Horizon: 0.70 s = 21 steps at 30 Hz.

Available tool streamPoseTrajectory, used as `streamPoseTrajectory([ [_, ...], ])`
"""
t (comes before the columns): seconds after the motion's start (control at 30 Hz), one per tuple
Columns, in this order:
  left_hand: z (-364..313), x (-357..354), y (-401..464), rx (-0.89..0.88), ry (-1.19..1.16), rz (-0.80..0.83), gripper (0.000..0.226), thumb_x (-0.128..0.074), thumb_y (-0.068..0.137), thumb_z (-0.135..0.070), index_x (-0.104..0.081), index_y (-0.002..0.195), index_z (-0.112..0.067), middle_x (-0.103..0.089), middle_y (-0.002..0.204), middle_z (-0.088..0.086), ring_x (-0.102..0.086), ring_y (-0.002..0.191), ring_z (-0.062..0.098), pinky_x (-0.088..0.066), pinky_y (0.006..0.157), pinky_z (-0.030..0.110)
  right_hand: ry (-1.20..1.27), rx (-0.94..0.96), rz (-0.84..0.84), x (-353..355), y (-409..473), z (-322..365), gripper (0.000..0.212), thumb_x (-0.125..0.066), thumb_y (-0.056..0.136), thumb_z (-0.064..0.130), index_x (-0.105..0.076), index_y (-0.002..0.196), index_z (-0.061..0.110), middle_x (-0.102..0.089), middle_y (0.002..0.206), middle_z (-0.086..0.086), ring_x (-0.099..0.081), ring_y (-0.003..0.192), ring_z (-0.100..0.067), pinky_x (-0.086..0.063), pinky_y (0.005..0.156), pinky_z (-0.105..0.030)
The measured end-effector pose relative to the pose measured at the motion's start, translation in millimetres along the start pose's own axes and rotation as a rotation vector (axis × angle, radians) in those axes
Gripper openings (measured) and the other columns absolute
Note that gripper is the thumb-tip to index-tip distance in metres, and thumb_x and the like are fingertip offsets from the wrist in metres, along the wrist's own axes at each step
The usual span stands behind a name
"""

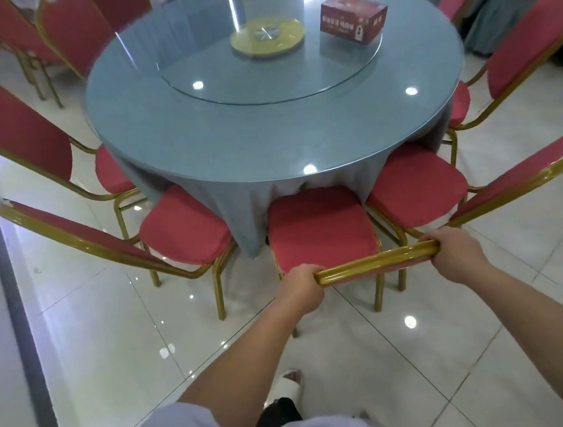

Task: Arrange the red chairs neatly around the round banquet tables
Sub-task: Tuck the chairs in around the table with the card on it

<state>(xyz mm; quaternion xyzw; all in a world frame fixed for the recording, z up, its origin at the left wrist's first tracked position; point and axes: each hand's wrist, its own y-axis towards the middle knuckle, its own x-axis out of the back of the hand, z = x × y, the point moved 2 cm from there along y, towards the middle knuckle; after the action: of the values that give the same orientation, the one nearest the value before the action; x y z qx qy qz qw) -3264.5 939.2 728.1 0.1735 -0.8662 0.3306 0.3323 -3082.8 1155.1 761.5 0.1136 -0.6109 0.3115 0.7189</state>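
Glossy white floor tiles [119, 332] spread under the round bench [198, 145], draped in grey-blue cloth with a glass turntable [270, 76] and a red box [353, 19] on top. I see my left hand [299, 289] and right hand [456, 255] both curled round the gold top rail of the middle red chair [321, 233], whose seat front sits tucked under the bench edge. Neighbouring red chairs [185, 226] flank it on both sides, seats also pointing under the cloth.
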Motion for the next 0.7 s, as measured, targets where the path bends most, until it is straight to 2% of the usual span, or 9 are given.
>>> streamPoseTrajectory([
  [0.1,11.4,5.1,-3.2,0.003,0.037,0.017,0.050,-0.046,0.085,-0.004,-0.070,0.115,-0.036,-0.071,0.101,-0.006,-0.064,0.092,0.019,-0.055,0.079,0.035,-0.009,-0.005,0.026,-8.2,-4.6,6.3,0.024,-0.064,0.085,0.010,-0.065,0.086,0.033,-0.062,0.088,0.005,-0.055,0.090,-0.023,-0.049,0.081,-0.042],
  [0.23,28.1,3.2,-17.8,0.012,0.063,0.032,0.059,-0.044,0.081,-0.005,-0.066,0.120,-0.045,-0.070,0.097,-0.008,-0.064,0.086,0.019,-0.056,0.070,0.033,0.001,0.010,0.092,-20.0,-19.3,8.6,0.027,-0.064,0.086,0.010,-0.064,0.091,0.036,-0.057,0.088,0.007,-0.048,0.094,-0.020,-0.043,0.090,-0.043],
  [0.33,40.6,3.1,-24.8,0.013,0.075,0.038,0.063,-0.043,0.081,-0.004,-0.063,0.122,-0.046,-0.065,0.086,-0.008,-0.063,0.080,0.019,-0.052,0.064,0.032,-0.003,0.022,0.089,-30.9,-23.2,9.9,0.033,-0.062,0.085,0.008,-0.065,0.096,0.040,-0.057,0.090,0.011,-0.047,0.095,-0.018,-0.041,0.090,-0.040],
  [0.43,48.9,13.0,-20.7,0.016,0.117,0.019,0.062,-0.044,0.082,-0.004,-0.063,0.123,-0.047,-0.066,0.085,-0.009,-0.062,0.075,0.013,-0.050,0.058,0.026,-0.017,0.020,0.095,-34.4,-17.2,21.6,0.033,-0.061,0.087,0.011,-0.066,0.100,0.041,-0.054,0.092,0.013,-0.044,0.098,-0.016,-0.038,0.094,-0.039],
  [0.53,49.7,28.4,-10.9,0.034,0.085,-0.005,0.059,-0.045,0.083,-0.004,-0.066,0.117,-0.047,-0.063,0.078,-0.014,-0.057,0.063,0.004,-0.039,0.046,0.018,-0.020,0.003,0.100,-32.7,-6.7,37.7,0.027,-0.065,0.087,0.018,-0.065,0.099,0.042,-0.052,0.094,0.012,-0.046,0.103,-0.019,-0.037,0.097,-0.042],
  [0.7,34.3,26.7,-7.5,0.015,0.075,0.019,0.056,-0.046,0.083,-0.006,-0.066,0.116,-0.047,-0.068,0.087,-0.013,-0.063,0.074,0.011,-0.050,0.057,0.029,0.017,-0.010,0.122,-22.1,2.2,27.8,0.022,-0.065,0.087,0.021,-0.064,0.094,0.042,-0.055,0.095,0.011,-0.046,0.106,-0.018,-0.035,0.099,-0.043],
])
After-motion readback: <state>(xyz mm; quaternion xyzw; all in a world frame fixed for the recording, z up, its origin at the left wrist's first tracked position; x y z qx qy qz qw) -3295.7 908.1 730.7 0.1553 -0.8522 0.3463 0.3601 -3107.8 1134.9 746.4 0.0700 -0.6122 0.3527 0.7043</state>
